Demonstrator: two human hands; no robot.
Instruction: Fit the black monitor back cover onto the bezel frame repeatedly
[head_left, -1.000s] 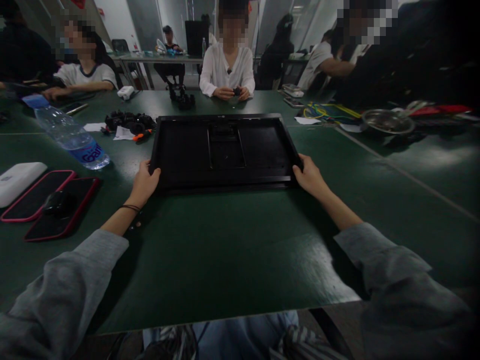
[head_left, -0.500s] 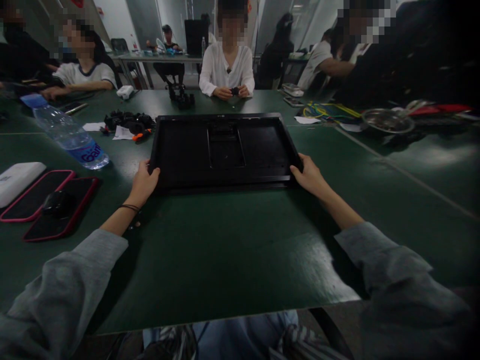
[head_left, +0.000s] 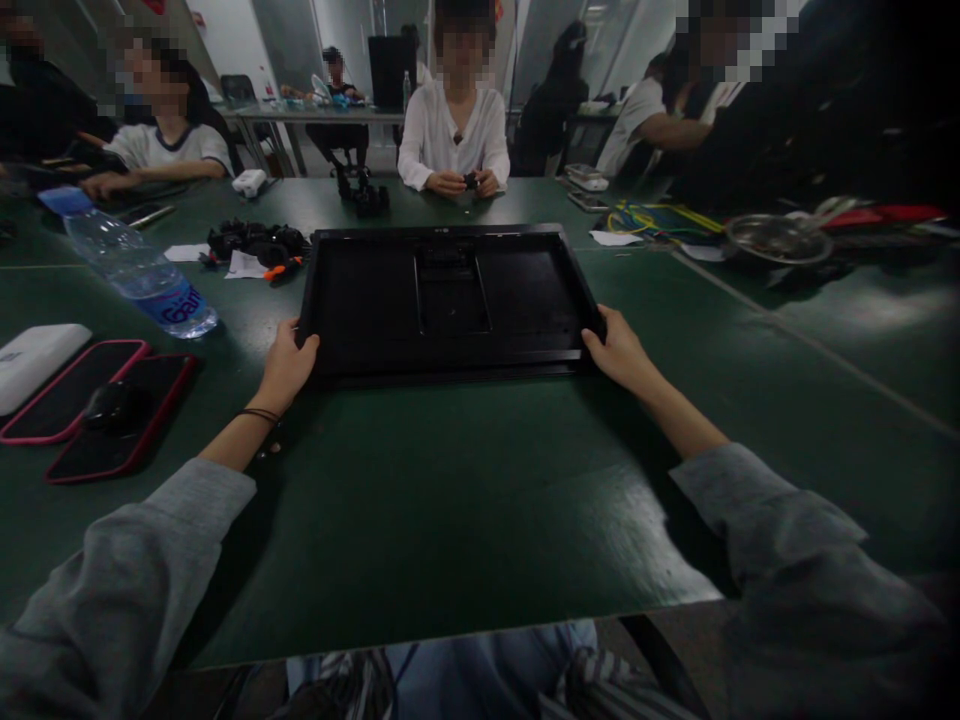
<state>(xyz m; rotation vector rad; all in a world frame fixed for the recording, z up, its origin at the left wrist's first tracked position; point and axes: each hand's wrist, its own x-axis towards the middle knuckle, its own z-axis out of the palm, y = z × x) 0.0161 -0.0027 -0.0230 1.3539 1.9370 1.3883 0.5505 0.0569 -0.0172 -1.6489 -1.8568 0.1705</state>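
Observation:
A wide black rectangular tray-like panel (head_left: pixel 367 300) lies before me on the green table (head_left: pixel 450 510). It has a raised rim, a recessed section in its middle and a small light mark on the far edge. My left hand (head_left: pixel 289 365) grips its left side, thumb on top and fingers hidden under or behind the rim. At the opposite end my right hand (head_left: pixel 619 350) is closed on the right side in the same way. Whether the underside rests fully on the table I cannot tell.
Left of the panel are a water bottle (head_left: pixel 139 270), two red-edged phones (head_left: pixel 161 400), a black mouse-like object (head_left: pixel 116 405) and a white box (head_left: pixel 41 362). Black parts (head_left: pixel 255 242) lie beyond. A metal bowl (head_left: pixel 780 238) and yellow cables (head_left: pixel 660 220) sit right. A person (head_left: pixel 454 130) sits opposite.

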